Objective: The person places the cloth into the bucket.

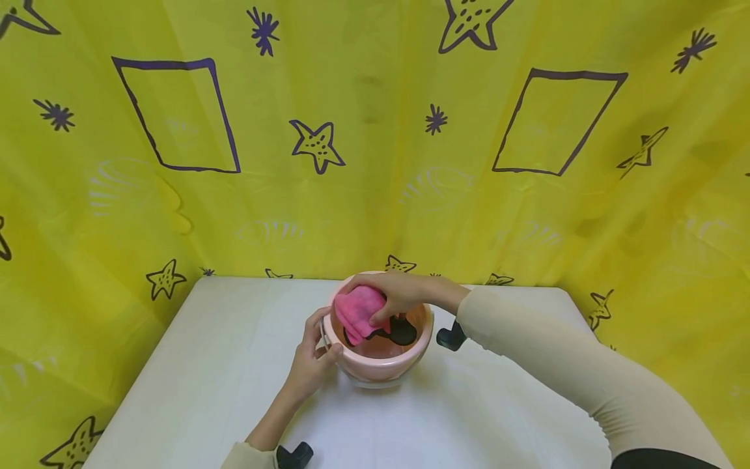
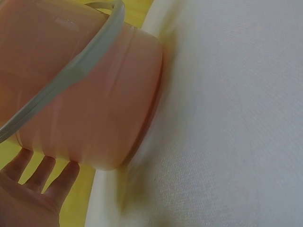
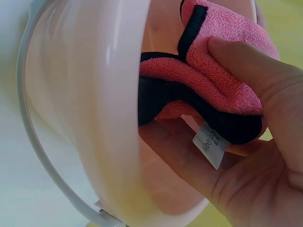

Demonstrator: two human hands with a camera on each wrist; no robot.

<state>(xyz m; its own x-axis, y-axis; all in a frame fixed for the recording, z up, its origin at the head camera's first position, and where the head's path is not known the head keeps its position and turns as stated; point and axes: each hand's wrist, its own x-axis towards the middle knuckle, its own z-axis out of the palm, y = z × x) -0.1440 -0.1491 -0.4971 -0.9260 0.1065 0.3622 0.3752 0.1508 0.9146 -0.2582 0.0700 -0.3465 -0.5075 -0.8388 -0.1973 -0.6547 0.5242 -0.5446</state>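
Pinched between the thumb and fingers of my right hand (image 1: pixel 404 291) is a folded pink cloth (image 1: pixel 359 309), with the thumb pressing into its upper face and the fingers curled beneath. It sits in the mouth of the pink bucket (image 1: pixel 377 372), toward ten o'clock from the middle as my head view sees it, part of it below the rim. Whether it touches the bottom, I cannot tell. Black trim (image 3: pixel 232 127) runs along its edges, and a white label (image 3: pixel 210 145) with small print sticks out close to my fingers. My right arm, in a beige sleeve (image 1: pixel 539 352), lies over the rim at two o'clock. My left hand (image 1: pixel 312 359) grips the bucket at eight o'clock, thumb and fingers set apart; three fingertips touch the outer wall. The pale handle (image 2: pixel 71 73) hangs round the six o'clock side. The bucket stands upright on the white table (image 1: pixel 234 365), toward twelve o'clock and near the far edge. Beyond it, at twelve o'clock, hangs a yellow curtain (image 1: pixel 363 215) with dark stars and other marks.
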